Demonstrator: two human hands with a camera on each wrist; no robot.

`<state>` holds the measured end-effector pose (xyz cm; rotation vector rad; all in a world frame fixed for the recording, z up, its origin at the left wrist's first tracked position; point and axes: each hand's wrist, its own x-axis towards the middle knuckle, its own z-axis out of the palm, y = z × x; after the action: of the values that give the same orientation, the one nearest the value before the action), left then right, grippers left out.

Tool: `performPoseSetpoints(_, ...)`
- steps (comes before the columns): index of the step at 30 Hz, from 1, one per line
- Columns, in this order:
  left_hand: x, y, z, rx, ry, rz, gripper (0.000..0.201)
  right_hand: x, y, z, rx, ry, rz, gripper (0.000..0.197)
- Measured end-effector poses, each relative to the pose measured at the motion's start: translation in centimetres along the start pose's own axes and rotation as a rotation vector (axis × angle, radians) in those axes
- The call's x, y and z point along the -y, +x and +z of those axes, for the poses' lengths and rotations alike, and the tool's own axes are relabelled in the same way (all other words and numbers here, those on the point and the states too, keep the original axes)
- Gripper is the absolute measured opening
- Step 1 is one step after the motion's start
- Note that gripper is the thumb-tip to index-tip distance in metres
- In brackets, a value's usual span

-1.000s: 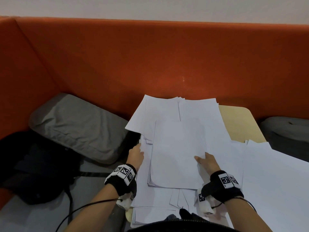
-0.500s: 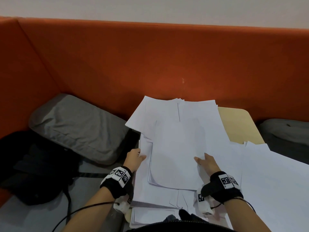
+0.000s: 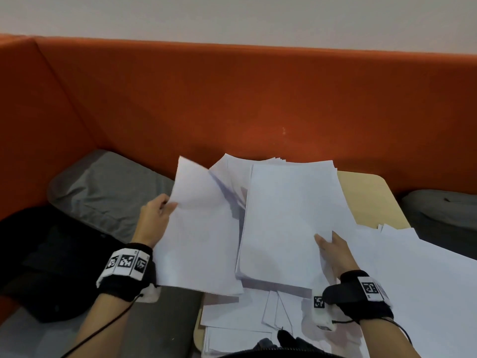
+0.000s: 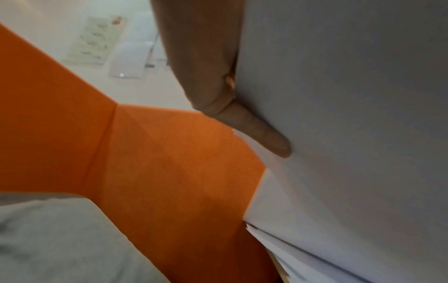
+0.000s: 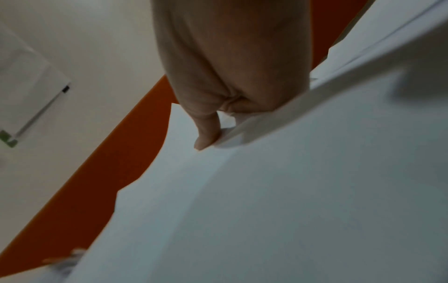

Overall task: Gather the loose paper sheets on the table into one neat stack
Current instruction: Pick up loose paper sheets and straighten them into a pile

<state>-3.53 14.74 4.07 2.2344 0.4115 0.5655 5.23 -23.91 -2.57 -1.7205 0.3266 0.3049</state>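
Observation:
White paper sheets cover most of a small wooden table (image 3: 366, 195). My left hand (image 3: 157, 218) pinches the left edge of a lifted bundle of sheets (image 3: 201, 233), thumb on top; in the left wrist view the thumb (image 4: 266, 137) presses on that paper (image 4: 351, 114). My right hand (image 3: 333, 251) grips the right edge of a thicker stack (image 3: 291, 218) that is raised off the pile; the right wrist view shows its thumb (image 5: 206, 132) on the stack's edge (image 5: 278, 122). More loose sheets (image 3: 260, 313) lie crooked underneath, and a wide spread of sheets (image 3: 426, 280) lies to the right.
An orange padded booth wall (image 3: 232, 99) stands behind and to the left. A grey cushion (image 3: 103, 192) and a black bag (image 3: 46, 254) lie on the seat at the left. Another grey cushion (image 3: 444, 210) sits at the far right. Dark clothing (image 3: 284, 344) shows at the near edge.
My left hand has pulled a bundle of sheets up and out to the left of the pile. My right hand has lifted the top stack by its right edge.

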Motion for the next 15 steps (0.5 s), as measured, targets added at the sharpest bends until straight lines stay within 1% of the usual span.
performPoseSetpoints(1,0.2,0.3,-0.7,-0.031,-0.066,-0.008,0.025,0.5,0.1,-0.1,0.008,0.027,-0.031,0.026)
performPoseSetpoints(3,0.4,0.7,-1.9,-0.098,-0.270,-0.041,0.021,1.6,-0.2,-0.1,0.026,0.097,-0.078,0.032)
performPoseSetpoints(5,0.3,0.9,-2.5,-0.163,-0.404,-0.052,0.026,2.9,-0.5,0.1,0.064,0.166,-0.120,0.032)
performPoseSetpoints(6,0.0,0.9,-2.4,-0.169,-0.436,-0.053,0.028,3.5,-0.7,0.4,0.081,0.192,-0.138,0.029)
performPoseSetpoints(9,-1.2,0.2,-0.4,-0.103,-0.539,-0.083,0.026,5.3,-1.6,1.2,0.156,0.251,-0.197,0.026)
performPoseSetpoints(11,-1.9,-0.5,1.5,-0.041,-0.602,-0.113,0.023,5.7,-2.0,1.9,0.179,0.234,-0.213,0.027)
performPoseSetpoints(15,-3.3,-1.5,5.1,0.069,-0.670,-0.137,0.020,5.2,-1.9,3.4,0.201,0.195,-0.172,0.030)
